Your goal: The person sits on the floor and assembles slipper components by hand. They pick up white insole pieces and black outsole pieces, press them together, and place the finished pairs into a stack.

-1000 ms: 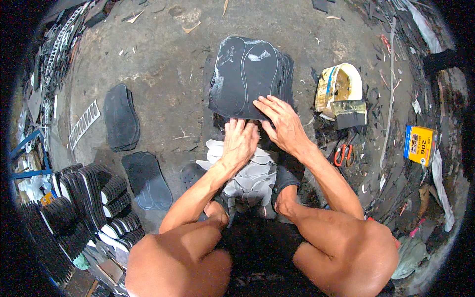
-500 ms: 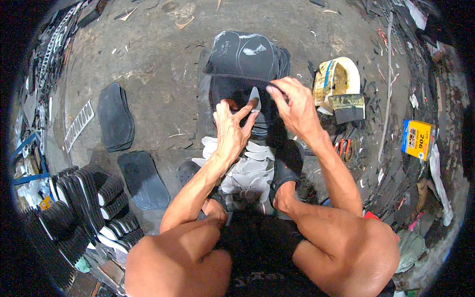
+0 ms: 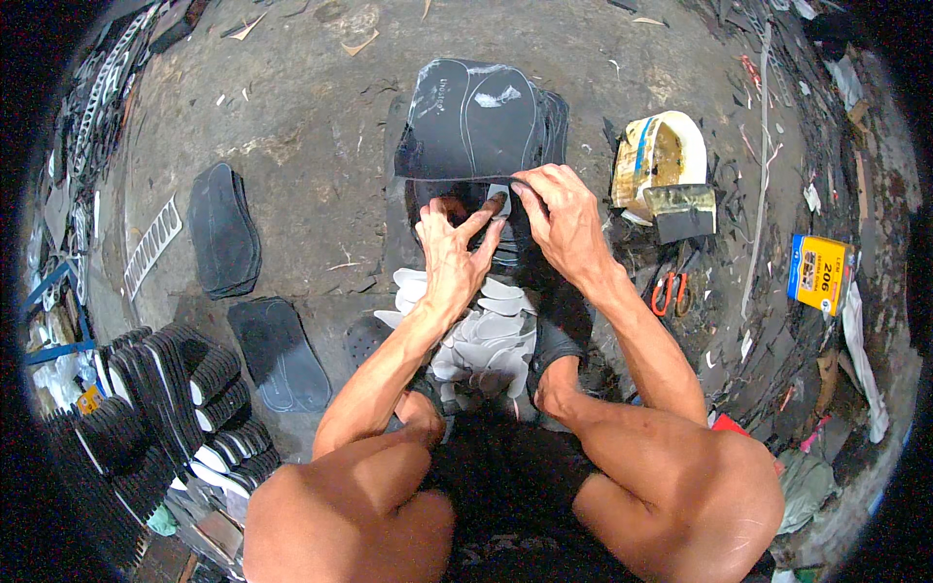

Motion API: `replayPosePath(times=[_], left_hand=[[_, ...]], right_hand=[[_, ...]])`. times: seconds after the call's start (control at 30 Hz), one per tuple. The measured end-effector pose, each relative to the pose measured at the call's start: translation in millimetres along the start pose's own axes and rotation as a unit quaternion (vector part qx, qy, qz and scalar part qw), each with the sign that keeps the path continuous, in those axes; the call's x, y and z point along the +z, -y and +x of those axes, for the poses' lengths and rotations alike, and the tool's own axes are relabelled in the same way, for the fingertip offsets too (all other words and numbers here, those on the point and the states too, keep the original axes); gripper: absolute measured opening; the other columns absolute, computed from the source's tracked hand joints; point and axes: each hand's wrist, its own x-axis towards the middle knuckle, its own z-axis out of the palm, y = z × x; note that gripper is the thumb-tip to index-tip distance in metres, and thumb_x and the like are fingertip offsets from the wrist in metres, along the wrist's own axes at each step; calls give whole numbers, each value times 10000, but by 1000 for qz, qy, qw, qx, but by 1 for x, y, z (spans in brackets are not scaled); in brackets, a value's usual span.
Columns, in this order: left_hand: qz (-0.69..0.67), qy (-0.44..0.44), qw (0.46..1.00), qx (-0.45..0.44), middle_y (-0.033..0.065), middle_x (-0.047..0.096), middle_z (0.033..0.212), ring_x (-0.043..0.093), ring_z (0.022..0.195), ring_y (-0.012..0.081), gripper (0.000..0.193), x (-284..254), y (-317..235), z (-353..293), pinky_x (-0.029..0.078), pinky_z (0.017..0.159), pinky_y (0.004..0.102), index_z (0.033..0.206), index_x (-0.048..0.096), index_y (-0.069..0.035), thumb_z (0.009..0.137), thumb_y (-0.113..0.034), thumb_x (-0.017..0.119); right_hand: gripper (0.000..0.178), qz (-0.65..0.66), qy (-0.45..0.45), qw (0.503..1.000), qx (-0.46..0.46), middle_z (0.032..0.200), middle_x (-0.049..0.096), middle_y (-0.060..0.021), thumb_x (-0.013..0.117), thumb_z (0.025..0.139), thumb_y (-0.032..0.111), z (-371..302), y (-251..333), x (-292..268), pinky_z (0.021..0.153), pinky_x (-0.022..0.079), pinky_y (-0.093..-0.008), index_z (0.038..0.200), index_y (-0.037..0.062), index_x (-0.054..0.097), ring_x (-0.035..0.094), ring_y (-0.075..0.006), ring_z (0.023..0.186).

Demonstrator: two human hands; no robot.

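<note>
Nearest me, a heap of grey pieces (image 3: 483, 340) seems left to do. Beyond, one looks half done: my left hand (image 3: 449, 255) touches that grey piece (image 3: 500, 190), grip unclear, at the near edge of the black sheet (image 3: 501, 146), which my right hand (image 3: 564, 209) pinches.

Charcoal, pale grey and bright yellow

The far sheet (image 3: 457, 131) is charcoal, traced with thin pale curves and smeared white. Nearer, the pile of cut pieces (image 3: 484, 342) is light grey. At left, the stacked soles (image 3: 167, 384) are black, some edged in white. At right, the tub (image 3: 693, 148) is cream with brown stains and a blue stripe; the scissors (image 3: 682, 291) have orange handles; the box (image 3: 822, 275) is yellow and blue.
</note>
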Motion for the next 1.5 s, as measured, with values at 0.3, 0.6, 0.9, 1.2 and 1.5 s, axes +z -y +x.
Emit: replayPosePath(times=[0.3,0.6,0.9,1.2,1.5], left_hand=[[-50,21,998,-39,251,687,1158,543,1176,443,231,2,4,0,405,1056,538,1100,859,-156,920,-299,846],[-296,-47,926,-231,71,735,1006,680,911,147,443,-24,-7,-13,548,804,298,1293,667,43,960,-187,849],[-500,-121,817,-261,16,660,913,657,746,119,221,-65,35,12,669,729,354,925,562,-88,1043,-151,738],[-246,-260,842,-405,117,655,1104,675,988,209,799,-161,224,-17,612,798,340,1615,335,127,1048,-278,727],[73,195,977,53,152,587,1459,535,1355,400,499,-100,67,-79,428,1152,548,1319,735,-193,834,-96,802]], right_hand=[[186,39,30,999,19,1045,729,-155,689,992,126,-16,-7,15,930,540,-466,1106,3,769,664,-353,1009],[445,-139,76,987,-32,1275,673,-132,692,999,226,-47,5,31,976,513,-462,1397,27,661,611,-334,1180],[391,2,1,998,69,1278,618,-211,704,997,174,-17,0,-24,1057,499,-500,1368,54,685,608,-408,1196],[624,-64,194,975,-92,1504,552,-154,798,929,323,-19,-24,-12,1149,452,-502,1480,99,611,527,-372,1371],[512,-184,228,938,-184,1421,612,-153,783,937,260,1,-33,-18,1074,514,-424,1375,37,641,605,-325,1257]])
